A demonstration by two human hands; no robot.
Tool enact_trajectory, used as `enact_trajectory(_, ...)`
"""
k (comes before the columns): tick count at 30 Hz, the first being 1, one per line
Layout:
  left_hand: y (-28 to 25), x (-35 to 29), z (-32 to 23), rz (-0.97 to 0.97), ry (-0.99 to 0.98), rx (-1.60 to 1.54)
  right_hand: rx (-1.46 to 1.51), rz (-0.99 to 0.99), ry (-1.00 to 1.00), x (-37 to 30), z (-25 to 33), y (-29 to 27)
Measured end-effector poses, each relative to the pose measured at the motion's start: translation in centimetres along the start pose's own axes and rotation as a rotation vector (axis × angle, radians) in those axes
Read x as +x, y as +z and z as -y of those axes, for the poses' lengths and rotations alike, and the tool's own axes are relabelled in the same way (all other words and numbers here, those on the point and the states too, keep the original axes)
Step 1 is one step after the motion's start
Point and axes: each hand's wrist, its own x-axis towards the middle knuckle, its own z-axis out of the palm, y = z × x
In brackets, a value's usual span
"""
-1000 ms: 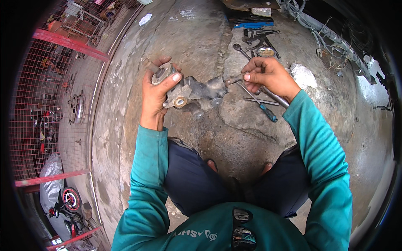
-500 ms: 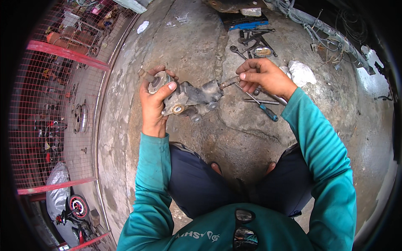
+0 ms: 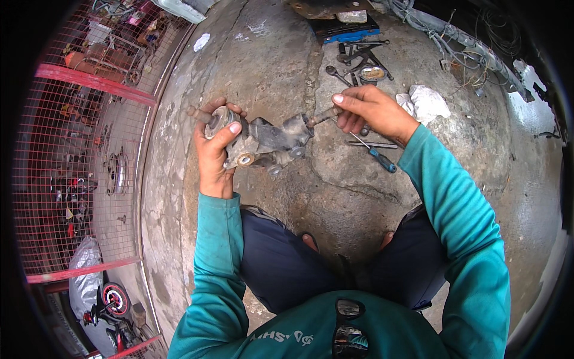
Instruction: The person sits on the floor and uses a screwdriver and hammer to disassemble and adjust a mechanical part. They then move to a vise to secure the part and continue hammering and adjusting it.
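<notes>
My left hand (image 3: 213,157) is wrapped round the thick round end of a grimy grey cast-metal part (image 3: 272,137), lifted above the floor between my knees. A stub shaft (image 3: 197,113) sticks out past my left fingers. From the part's right end comes a worn metal rod (image 3: 323,116), pinched at its outer end between the thumb and fingers of my right hand (image 3: 376,110). How deep the rod sits in the part is hidden. Below my right hand, a screwdriver (image 3: 381,160) with a dark and teal handle lies on the concrete beside a thin dark bar (image 3: 376,144).
Several wrenches and other hand tools (image 3: 362,58) lie ahead, near a blue tool case (image 3: 350,35). A crumpled white cloth (image 3: 429,103) sits right of my right hand. Red wire-mesh fencing (image 3: 92,84) stands on the left. Cables and a pipe (image 3: 460,45) run along the far right.
Both hands and the metal part have shifted slightly left. My right thumb now lies straighter along the rod's end, and the part is tilted a little differently.
</notes>
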Motion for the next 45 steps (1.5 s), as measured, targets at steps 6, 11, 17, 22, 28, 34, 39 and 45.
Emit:
enact_trajectory(6, 0.1, -0.2, -0.3, 0.016, 0.011, 0.137, -0.024, -0.004, 0.015, 0.3, -0.1, 0.1)
enact_trajectory(11, 0.3, -0.2, -0.5, 0.014, -0.002, 0.149, -0.054, 0.005, 0.015, 0.3, -0.2, 0.1)
enact_trajectory(17, -0.1, 0.0, -0.3, 0.014, -0.021, 0.136, -0.034, -0.022, 0.049, 0.5, -0.3, 0.3)
enact_trajectory(22, -0.2, 0.1, -0.1, -0.037, -0.029, 0.001, 0.009, -0.064, 0.070, 0.6, -0.5, 0.3)
enact_trajectory(28, -0.2, 0.2, -0.1, -0.054, -0.044, 0.010, 0.048, -0.087, 0.068, 0.8, -0.8, 0.2)
enact_trajectory(34, -0.5, 0.3, 0.0, -0.076, -0.060, 0.031, 0.027, -0.158, 0.090, 1.0, -1.4, 0.0)
enact_trajectory(39, -0.6, 1.0, 0.5, -0.141, -0.107, 0.066, -0.897, 0.172, -0.011, -0.1, -2.7, -0.2)
enact_trajectory(45, -1.7, 0.9, 0.9, -0.184, -0.050, 0.161, -0.931, 0.808, -0.195, -6.7, 2.5, 11.0)
